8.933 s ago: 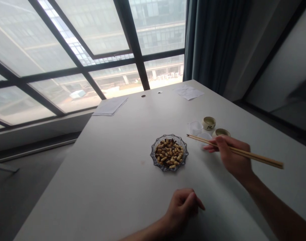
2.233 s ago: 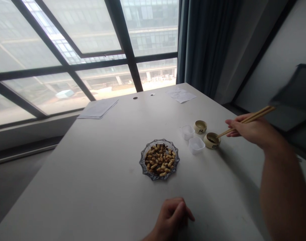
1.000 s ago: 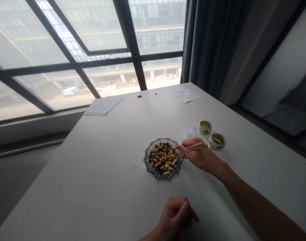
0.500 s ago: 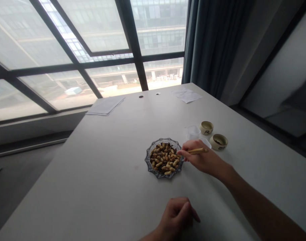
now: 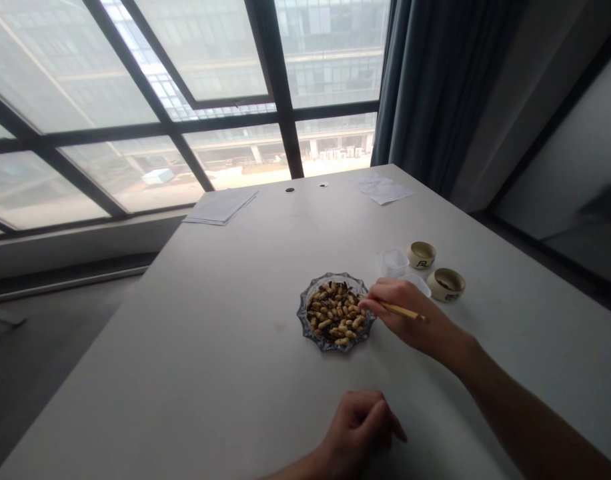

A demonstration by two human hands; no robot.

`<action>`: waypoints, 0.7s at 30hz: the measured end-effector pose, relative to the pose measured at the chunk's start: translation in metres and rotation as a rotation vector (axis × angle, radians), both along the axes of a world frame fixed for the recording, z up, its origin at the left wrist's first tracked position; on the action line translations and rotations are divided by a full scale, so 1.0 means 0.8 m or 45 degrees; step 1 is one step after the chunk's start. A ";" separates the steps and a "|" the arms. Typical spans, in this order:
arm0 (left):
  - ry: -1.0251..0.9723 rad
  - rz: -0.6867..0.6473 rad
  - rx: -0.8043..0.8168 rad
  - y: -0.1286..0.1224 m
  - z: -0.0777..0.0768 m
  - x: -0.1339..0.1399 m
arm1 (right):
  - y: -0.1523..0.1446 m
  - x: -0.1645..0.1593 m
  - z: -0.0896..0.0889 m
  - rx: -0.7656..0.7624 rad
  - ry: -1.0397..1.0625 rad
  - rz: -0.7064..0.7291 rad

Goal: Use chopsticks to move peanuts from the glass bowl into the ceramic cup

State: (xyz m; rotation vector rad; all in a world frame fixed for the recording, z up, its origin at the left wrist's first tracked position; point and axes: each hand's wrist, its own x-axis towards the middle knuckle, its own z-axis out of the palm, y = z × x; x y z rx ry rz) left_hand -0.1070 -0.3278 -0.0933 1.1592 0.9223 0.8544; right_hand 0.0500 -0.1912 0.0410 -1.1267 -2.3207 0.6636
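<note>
A scalloped glass bowl (image 5: 309, 337) on the table holds peanuts (image 5: 341, 313) in their shells, mixed with small dark pieces that look like seeds. My right hand (image 5: 400, 313) is at the bowl's right rim, closed around a pair of wooden chopsticks (image 5: 405, 312). Their back ends stick out to the right; the tips, toward the peanuts, are mostly hidden by my fingers. Nearer to me, my left hand (image 5: 360, 427) rests on the table with its fingers curled in, apart from the bowl. Nothing shows in it.
Behind my right hand stand a clear plastic container (image 5: 394, 263), a second clear container (image 5: 419, 285) partly covered by the hand, and two cream cups (image 5: 421, 255) with dark markings. Papers (image 5: 220, 207) lie at the white table's (image 5: 210, 333) far left, another sheet (image 5: 384, 189) at the far right.
The chopsticks have tilted, their back ends now pointing lower and further right. My right hand has turned slightly at the bowl's rim. The whole view has shifted a little; my left hand stays put.
</note>
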 end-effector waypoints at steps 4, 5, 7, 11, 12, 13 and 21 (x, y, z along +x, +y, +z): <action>0.003 -0.001 0.000 -0.001 -0.002 -0.001 | -0.002 0.001 0.010 -0.079 0.011 0.002; 0.002 0.002 -0.002 -0.001 -0.002 -0.001 | -0.003 0.001 0.011 -0.101 0.005 0.004; -0.007 0.002 -0.007 0.000 -0.002 -0.001 | -0.002 0.001 0.010 -0.090 -0.002 -0.012; -0.024 -0.009 0.005 0.001 -0.001 0.000 | 0.002 0.002 0.003 0.003 0.018 -0.015; -0.029 -0.009 0.002 0.001 -0.001 0.000 | 0.003 0.003 0.003 0.012 0.029 -0.001; -0.034 -0.006 -0.002 0.000 -0.001 0.000 | 0.003 0.004 0.004 0.016 0.044 0.013; -0.065 -0.008 0.028 0.000 -0.007 0.000 | 0.004 0.002 0.009 -0.072 0.022 -0.085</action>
